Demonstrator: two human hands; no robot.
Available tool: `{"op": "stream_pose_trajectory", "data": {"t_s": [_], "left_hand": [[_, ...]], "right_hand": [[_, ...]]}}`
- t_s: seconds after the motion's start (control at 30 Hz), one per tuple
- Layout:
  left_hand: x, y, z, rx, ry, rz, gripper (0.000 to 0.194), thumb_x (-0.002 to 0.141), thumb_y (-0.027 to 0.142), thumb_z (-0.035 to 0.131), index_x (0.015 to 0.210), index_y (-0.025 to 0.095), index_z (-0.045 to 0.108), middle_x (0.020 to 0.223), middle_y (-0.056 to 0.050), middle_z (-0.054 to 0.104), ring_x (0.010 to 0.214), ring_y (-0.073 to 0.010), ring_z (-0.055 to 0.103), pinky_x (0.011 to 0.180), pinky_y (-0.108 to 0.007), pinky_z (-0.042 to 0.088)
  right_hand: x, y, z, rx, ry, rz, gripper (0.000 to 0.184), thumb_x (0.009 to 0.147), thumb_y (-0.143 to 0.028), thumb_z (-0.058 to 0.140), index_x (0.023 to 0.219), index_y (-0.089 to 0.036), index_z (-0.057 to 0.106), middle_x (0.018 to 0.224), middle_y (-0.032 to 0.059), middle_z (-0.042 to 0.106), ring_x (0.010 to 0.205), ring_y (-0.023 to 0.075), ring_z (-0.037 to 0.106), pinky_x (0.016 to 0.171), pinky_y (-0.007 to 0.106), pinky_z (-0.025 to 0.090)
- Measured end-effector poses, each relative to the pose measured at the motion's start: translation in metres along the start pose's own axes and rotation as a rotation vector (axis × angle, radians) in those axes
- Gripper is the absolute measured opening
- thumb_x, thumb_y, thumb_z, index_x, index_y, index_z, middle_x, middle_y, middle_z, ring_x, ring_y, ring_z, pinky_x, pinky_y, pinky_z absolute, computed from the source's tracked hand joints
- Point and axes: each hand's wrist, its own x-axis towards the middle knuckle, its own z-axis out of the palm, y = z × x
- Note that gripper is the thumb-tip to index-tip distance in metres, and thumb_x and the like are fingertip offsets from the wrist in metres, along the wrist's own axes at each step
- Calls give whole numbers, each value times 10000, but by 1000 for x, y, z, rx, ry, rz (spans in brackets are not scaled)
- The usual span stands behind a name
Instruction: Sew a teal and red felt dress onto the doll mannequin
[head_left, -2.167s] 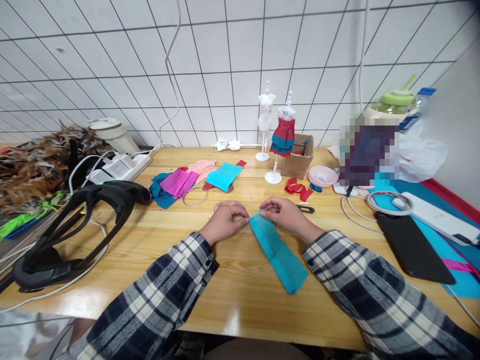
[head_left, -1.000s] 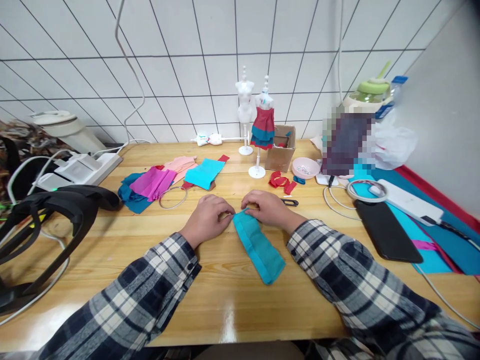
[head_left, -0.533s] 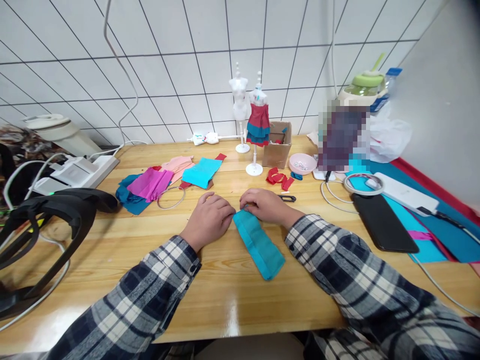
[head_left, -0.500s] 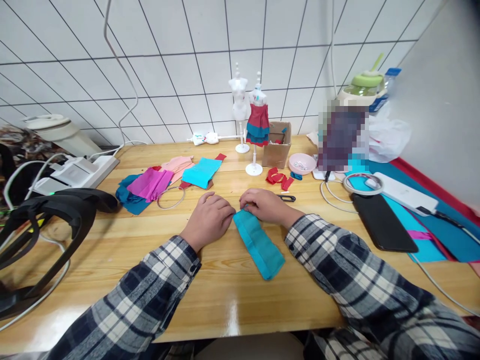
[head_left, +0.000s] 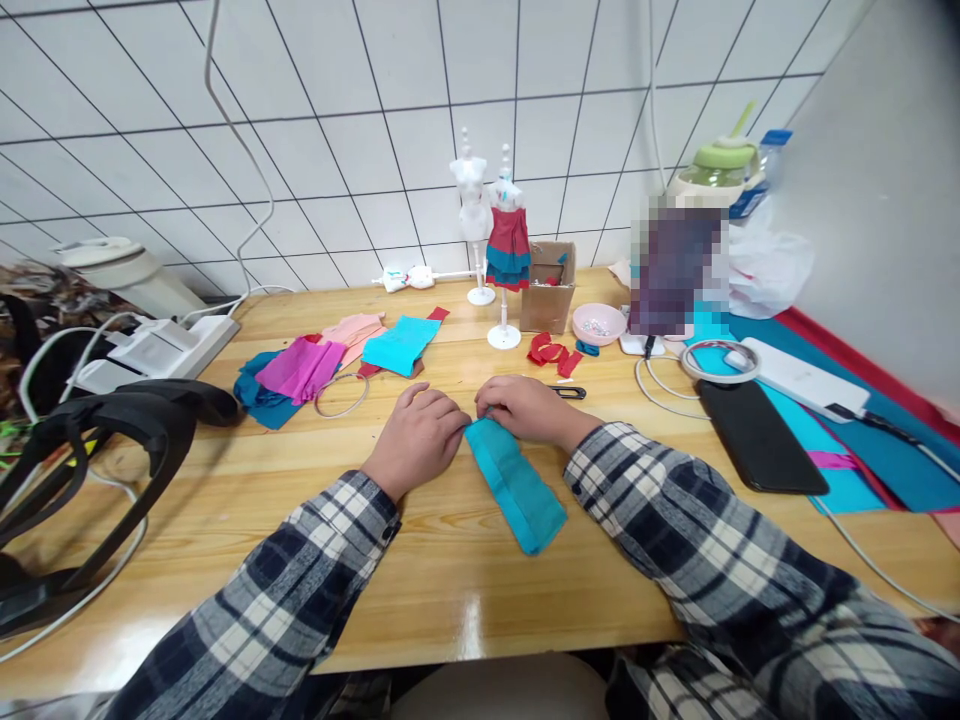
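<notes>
A folded teal cloth (head_left: 517, 485) lies on the tabletop (head_left: 420, 590) in front of the person, its near end angled off to the right. The right hand (head_left: 521, 408) is at the far end of the teal cloth, its fingers pinching the edge there. The left hand (head_left: 416, 440) is just left of the same end, thumb and forefinger at the cloth's far corner; whether they grip it cannot be told.

Beyond the teal cloth stand two small dress forms: one bare and white (head_left: 472, 205), the other wearing a red and blue dress (head_left: 508, 235). A cardboard box (head_left: 546, 305) is also beyond the cloth, slightly to its right, with red scraps (head_left: 551, 350) and a pink bowl (head_left: 619, 322) of small bits nearer by.

Beyond the cloth to its left lie a bright blue piece (head_left: 401, 345), a magenta piece (head_left: 300, 368) and a thin hoop (head_left: 337, 417). A black phone (head_left: 765, 435) rests well to the cloth's right, and a black headset (head_left: 135, 400) well to its left.
</notes>
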Motion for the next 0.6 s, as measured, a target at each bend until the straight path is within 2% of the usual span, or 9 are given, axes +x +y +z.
{"op": "stream_pose_trajectory", "data": {"t_s": [0.2,0.4,0.6], "left_hand": [[0,0,1,-8,-9,26,243,888,208,485,952,235,718,906,-57,695,948,-234,590,1034,-503,332],[0,2,-2,-32,-10,52,244,858,198,504,940,241,729,917,-64,691,975,-250,574,1029,-502,336],[-1,3,-5,-35,-32,64,251,876,234,488,977,222,718,947,-69,677,968,-249,560,978,-469,376]], "right_hand": [[0,0,-1,-10,-5,-16,208,836,-71,532,892,-191,693,995,33,683,953,163,607,839,272,434],[-4,3,-3,-78,-44,-50,316,786,-28,508,950,-198,717,1070,41,696,995,184,611,870,306,441],[-12,-13,-13,-271,15,-36,321,879,-115,498,1116,-203,696,1187,74,663,1058,233,557,909,374,432]]}}
